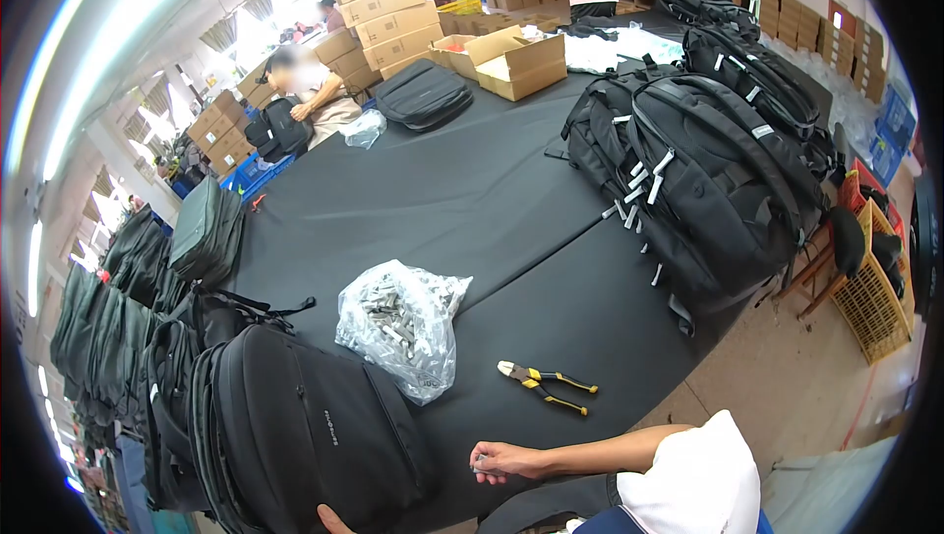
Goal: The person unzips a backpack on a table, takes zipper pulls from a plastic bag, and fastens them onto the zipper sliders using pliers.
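Observation:
A black backpack [295,426] with pale lettering on its front lies at the lower left, on the near side of the table. My left hand [334,520] is at its lower edge; a thumb rests against the fabric, and the other fingers are hidden. My right hand [503,461] is closed just right of the backpack, with a small grey-white piece between the fingertips. What that piece is cannot be made out. Beyond it lie yellow-and-black pliers [547,385], handles apart. A clear plastic bag [403,323] full of small grey-white pieces sits behind the backpack.
Several black backpacks [698,170] with white-tagged zips are piled at the right. Dark green bags [202,234] are stacked along the left. Across the black table [393,205], a person [310,101] handles a bag near an open carton [521,62]. A yellow crate [875,298] stands right.

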Demonstrator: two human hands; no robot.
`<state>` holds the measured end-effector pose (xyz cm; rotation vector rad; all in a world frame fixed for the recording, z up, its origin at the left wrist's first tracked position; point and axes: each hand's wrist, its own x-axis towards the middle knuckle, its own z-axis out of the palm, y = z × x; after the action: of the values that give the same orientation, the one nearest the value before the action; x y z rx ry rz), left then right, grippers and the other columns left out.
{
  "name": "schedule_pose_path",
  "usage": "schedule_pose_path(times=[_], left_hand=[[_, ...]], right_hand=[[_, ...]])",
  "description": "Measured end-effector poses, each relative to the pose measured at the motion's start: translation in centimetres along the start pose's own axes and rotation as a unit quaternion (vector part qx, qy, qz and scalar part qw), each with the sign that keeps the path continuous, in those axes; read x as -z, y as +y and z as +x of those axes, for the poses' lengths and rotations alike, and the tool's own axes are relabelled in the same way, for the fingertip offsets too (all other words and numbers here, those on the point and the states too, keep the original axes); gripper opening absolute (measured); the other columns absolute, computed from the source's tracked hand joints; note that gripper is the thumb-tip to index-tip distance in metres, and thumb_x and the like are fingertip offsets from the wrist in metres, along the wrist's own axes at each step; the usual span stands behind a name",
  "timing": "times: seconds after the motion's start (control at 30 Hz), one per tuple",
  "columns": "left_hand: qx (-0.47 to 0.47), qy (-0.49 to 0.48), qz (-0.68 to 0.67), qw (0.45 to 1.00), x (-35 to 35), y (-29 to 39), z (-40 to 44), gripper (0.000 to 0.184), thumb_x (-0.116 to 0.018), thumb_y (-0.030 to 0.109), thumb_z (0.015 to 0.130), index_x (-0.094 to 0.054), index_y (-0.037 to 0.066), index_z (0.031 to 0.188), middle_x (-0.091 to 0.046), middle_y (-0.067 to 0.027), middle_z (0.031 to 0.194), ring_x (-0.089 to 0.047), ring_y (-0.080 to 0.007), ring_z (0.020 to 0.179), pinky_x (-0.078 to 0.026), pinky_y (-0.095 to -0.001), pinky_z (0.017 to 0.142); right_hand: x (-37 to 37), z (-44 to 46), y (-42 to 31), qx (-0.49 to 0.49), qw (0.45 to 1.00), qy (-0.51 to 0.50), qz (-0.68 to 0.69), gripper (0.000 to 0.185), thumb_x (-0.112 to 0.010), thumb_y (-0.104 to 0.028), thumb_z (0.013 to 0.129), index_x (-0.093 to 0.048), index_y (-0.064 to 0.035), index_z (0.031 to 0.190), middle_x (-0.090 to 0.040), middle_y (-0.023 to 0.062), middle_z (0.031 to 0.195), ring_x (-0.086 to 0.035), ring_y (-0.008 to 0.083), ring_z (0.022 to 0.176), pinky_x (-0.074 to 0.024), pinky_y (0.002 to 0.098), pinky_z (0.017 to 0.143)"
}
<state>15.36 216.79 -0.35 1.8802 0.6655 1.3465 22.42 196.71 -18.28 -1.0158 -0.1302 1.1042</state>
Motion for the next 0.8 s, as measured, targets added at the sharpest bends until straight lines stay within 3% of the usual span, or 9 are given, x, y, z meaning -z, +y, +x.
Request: schedule_pose_path(times=[0.27,0.6,0.67,0.7,0.77,0.8], left_hand=[[0.011,0.010,-0.011,1.000,-0.1,0.5,-0.1,0.061,-0.076,0.028,0.071,-0.052,-0.015,0.106,-0.057,-0.0254,0.108,-0.056,-0.0322,0.093,-0.043,-0.0382,0.086],[0.014,-0.009,-0.021,1.000,0.1,0.0,0.0,0.060,-0.074,0.028,0.073,-0.051,-0.014,0.110,-0.053,-0.0251,0.116,-0.052,-0.0327,0.101,-0.041,-0.0376,0.088],[-0.017,-0.040,-0.024,0.999,0.7,-3.2,0.7,0.063,-0.069,0.022,0.077,-0.041,-0.011,0.122,-0.049,-0.0246,0.121,-0.050,-0.0339,0.104,-0.039,-0.0384,0.091],[-0.013,-0.038,-0.020,0.999,0.8,-3.7,0.4,0.063,-0.069,0.022,0.077,-0.041,-0.011,0.122,-0.049,-0.0246,0.121,-0.050,-0.0339,0.104,-0.039,-0.0384,0.091],[-0.012,0.006,0.042,0.999,0.0,-1.8,0.2,0.041,-0.064,0.008,0.080,-0.049,-0.012,0.113,-0.055,-0.0192,0.114,-0.056,-0.0259,0.096,-0.044,-0.0325,0.089],[-0.014,0.001,0.002,1.000,-0.4,-0.7,0.1,0.043,-0.064,0.008,0.079,-0.048,-0.012,0.113,-0.055,-0.0189,0.115,-0.055,-0.0257,0.098,-0.043,-0.0330,0.090]], right_hand=[[-0.1,0.1,0.0,0.003,0.995,-0.040,-0.088,0.022,-0.057,-0.029,0.087,-0.058,-0.0089,0.093,-0.056,-0.0022,0.074,-0.045,0.0035,0.059,-0.0332,0.0182,0.049],[0.1,0.3,0.3,-0.014,0.999,-0.016,-0.048,0.020,-0.055,-0.027,0.087,-0.056,-0.0079,0.092,-0.060,-0.0018,0.079,-0.045,0.0042,0.059,-0.0343,0.0187,0.051],[0.1,0.4,0.1,-0.016,0.998,-0.001,-0.064,0.019,-0.053,-0.025,0.088,-0.053,-0.0081,0.095,-0.061,-0.0002,0.082,-0.046,0.0038,0.063,-0.0358,0.0176,0.054],[0.1,0.5,-0.1,-0.022,0.998,-0.003,-0.064,0.019,-0.053,-0.025,0.088,-0.053,-0.0081,0.095,-0.061,-0.0002,0.082,-0.046,0.0038,0.063,-0.0358,0.0176,0.054],[-0.6,0.6,-1.9,-0.008,0.996,0.007,-0.093,0.015,-0.053,-0.022,0.088,-0.051,-0.0082,0.093,-0.061,0.0017,0.079,-0.048,0.0061,0.064,-0.0388,0.0195,0.056],[-0.6,1.3,-2.2,0.032,0.994,0.004,-0.100,0.013,-0.053,-0.021,0.088,-0.050,-0.0081,0.091,-0.061,0.0027,0.078,-0.049,0.0073,0.065,-0.0404,0.0208,0.058]])
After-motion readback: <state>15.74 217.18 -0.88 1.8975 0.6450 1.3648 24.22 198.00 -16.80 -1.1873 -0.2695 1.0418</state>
